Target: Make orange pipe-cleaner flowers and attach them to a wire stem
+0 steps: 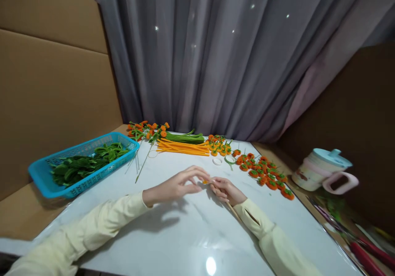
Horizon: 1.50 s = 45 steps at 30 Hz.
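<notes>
My right hand (226, 189) is closed around a thin tan stick (233, 212) that slants back under the wrist. A small orange-yellow piece (205, 182) shows at the pinching fingertips; whether it is wound on the stick cannot be made out. Just left of it, my left hand (185, 184) hovers above the white tabletop (197, 230) with its fingers apart, the fingertips close to the orange piece. Beyond both hands lie a bundle of orange fuzzy stems (183, 147) and a bundle of green fuzzy stems (185, 138).
A blue basket (83, 187) of green leaves (88, 165) stands left. Orange flower heads (262, 171) spread at right, more orange flowers (149, 130) at back left. Near the back lie a white ring (217, 161) and green tape (230, 159). A lidded mug (321, 171) and red-handled tool (367, 257) sit right.
</notes>
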Each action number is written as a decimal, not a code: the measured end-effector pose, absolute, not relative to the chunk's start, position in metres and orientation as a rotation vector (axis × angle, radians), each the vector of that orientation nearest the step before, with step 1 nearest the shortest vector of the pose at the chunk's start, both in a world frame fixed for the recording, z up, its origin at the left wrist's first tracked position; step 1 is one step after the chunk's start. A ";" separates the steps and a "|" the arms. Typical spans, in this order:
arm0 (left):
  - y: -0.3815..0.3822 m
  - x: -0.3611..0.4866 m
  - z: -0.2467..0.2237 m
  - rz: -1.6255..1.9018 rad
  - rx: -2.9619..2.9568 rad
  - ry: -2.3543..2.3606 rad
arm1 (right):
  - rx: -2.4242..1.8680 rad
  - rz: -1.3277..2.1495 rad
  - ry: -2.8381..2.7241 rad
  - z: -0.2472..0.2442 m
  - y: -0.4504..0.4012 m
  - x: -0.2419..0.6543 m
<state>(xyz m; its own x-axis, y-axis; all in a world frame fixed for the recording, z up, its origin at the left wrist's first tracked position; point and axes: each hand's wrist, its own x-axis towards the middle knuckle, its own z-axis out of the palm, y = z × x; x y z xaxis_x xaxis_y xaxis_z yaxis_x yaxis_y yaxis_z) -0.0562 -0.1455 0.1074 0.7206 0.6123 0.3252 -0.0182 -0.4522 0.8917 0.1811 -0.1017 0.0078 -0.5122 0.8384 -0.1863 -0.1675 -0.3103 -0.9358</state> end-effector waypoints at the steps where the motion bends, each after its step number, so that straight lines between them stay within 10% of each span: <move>1: -0.136 -0.057 0.086 0.765 1.866 0.598 | -0.910 1.892 -1.219 0.008 -0.102 0.181; 7: -0.106 -0.062 0.013 0.802 1.488 0.829 | -0.882 1.912 -1.174 0.016 -0.114 0.173; 45: -0.052 -0.073 0.024 0.295 1.131 0.542 | -0.803 2.229 -1.240 0.015 -0.097 0.142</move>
